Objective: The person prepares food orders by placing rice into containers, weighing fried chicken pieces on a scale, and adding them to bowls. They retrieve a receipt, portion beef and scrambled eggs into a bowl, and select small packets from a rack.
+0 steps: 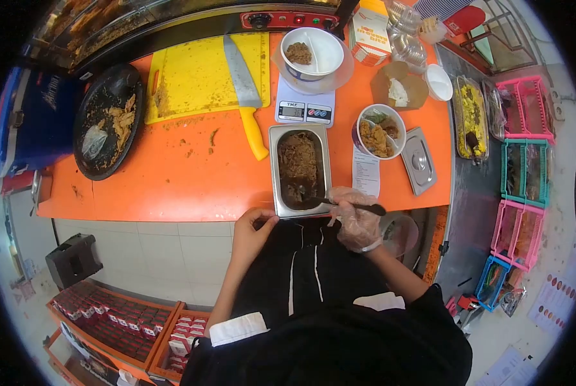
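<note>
A rectangular metal food pan (327, 168) stands at the orange table's front edge, with brown shredded or minced food (298, 156) and dark liquid inside. My right hand (359, 226), in a clear plastic glove, grips the dark handle of a spoon (373, 208) whose head dips into the pan's near end. Bare and curled, my left hand (253, 230) has its thumb and fingers closed at the pan's near left corner. Behind the pan, a white divided bowl (326, 48) with a little brown food rests on a digital kitchen scale (306, 110).
Right of the pan are a filled bowl (398, 116), a paper slip (366, 177) and a metal lid (419, 161). Leftward lie a yellow-handled knife (240, 74), a yellow cutting board (188, 80) and a black platter (85, 138). Coloured baskets (524, 170) line the right side.
</note>
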### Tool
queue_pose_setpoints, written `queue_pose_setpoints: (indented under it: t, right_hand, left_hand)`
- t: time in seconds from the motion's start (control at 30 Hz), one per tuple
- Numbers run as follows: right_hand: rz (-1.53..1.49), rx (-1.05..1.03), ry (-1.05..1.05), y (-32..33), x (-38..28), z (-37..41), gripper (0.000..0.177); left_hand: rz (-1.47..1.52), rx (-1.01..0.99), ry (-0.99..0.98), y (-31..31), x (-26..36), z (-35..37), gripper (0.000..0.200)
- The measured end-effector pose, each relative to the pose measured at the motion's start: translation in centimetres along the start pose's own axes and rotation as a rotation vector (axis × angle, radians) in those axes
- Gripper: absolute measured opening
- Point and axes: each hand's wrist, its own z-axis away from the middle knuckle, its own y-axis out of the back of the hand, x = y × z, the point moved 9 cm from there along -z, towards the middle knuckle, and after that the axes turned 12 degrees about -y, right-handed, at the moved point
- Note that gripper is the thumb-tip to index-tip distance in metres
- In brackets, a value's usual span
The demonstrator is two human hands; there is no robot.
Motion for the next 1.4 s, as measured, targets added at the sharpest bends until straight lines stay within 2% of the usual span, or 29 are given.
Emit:
queue_pose_setpoints:
  t: [0.07,0.1,0.17,0.2,0.27,0.33,0.4,0.63,0.8,0.93,1.0,1.03,1.1,1.13,1.2,1.23,1.27,1.33,1.37,1.4]
  right_hand:
    - [-0.375,0.171,0.135,1.5,-0.3,0.2,0.018]
    - [-0.376,0.173,0.135,1.5,0.1,0.0,0.018]
    - [-0.467,0.163,-0.089,1.5,2.7,-0.9,0.018]
    - [-0.468,0.166,-0.090,1.6,3.1,-1.2,0.018]
    - [-0.515,0.337,-0.153,3.1,4.7,-1.4,0.017]
    - [-0.448,0.321,-0.176,2.9,5.1,-1.2,0.017]
    - [-0.482,0.327,-0.110,2.8,5.5,-1.2,0.016]
    - [-0.568,0.358,-0.120,3.6,5.4,-1.1,0.019]
    - [-0.581,0.404,-0.236,3.7,6.6,-1.7,0.021]
    - [-0.595,0.409,-0.226,3.5,6.8,-1.8,0.019]
    - [-0.411,0.369,-0.073,2.6,5.0,-1.5,0.019]
    - [-0.410,0.371,-0.076,2.6,4.4,-0.8,0.019]
    - [0.131,0.132,0.268,-0.1,-1.2,0.7,0.014]
    - [0.130,0.132,0.267,0.0,-1.4,0.6,0.014]
    - [0.196,0.126,0.474,-0.4,-3.2,1.4,0.015]
    - [-0.067,0.133,0.122,0.3,0.4,0.5,0.017]
    - [-0.065,0.134,0.122,0.2,0.4,0.3,0.017]
    - [-0.421,0.253,-0.081,1.2,2.6,-0.6,0.022]
    - [-0.546,0.196,-0.167,1.5,4.8,-1.3,0.027]
    - [-0.547,0.196,-0.168,1.7,5.1,-1.4,0.027]
  left_hand:
    - [0.002,-0.001,0.016,0.1,-0.4,0.2,0.014]
    - [0.005,-0.002,0.030,0.1,-0.7,0.2,0.017]
    - [0.006,-0.004,0.040,0.1,-0.5,0.2,0.016]
    - [0.005,-0.006,0.052,0.1,-0.4,0.3,0.016]
    - [-0.011,0.009,0.029,0.1,0.2,0.2,0.014]
    - [-0.030,0.026,0.010,0.3,0.2,0.3,0.012]
    - [-0.003,0.031,-0.028,0.2,0.1,0.2,0.012]
    - [0.021,0.034,0.001,0.2,-0.2,0.2,0.012]
    - [0.013,0.013,-0.002,0.1,-0.5,0.1,0.012]
    - [0.042,0.005,0.018,0.1,-0.6,-0.1,0.012]
    - [0.068,-0.001,0.001,0.1,-0.5,-0.2,0.012]
    - [0.068,-0.004,0.003,0.1,-0.6,-0.2,0.012]
    - [0.054,0.006,-0.014,0.2,-0.7,-0.3,0.012]
    - [0.052,0.005,-0.013,0.1,-0.7,-0.3,0.012]
    - [0.056,0.008,-0.029,0.1,-0.7,-0.3,0.012]
    - [0.057,0.006,-0.028,0.2,-0.8,-0.3,0.012]
    - [0.049,0.000,-0.023,0.2,-1.0,-0.4,0.012]
    - [0.044,-0.008,-0.015,0.1,-1.1,-0.3,0.012]
    - [0.050,-0.007,-0.010,0.1,-1.1,-0.3,0.012]
    - [0.055,-0.006,-0.005,0.2,-1.0,-0.3,0.012]
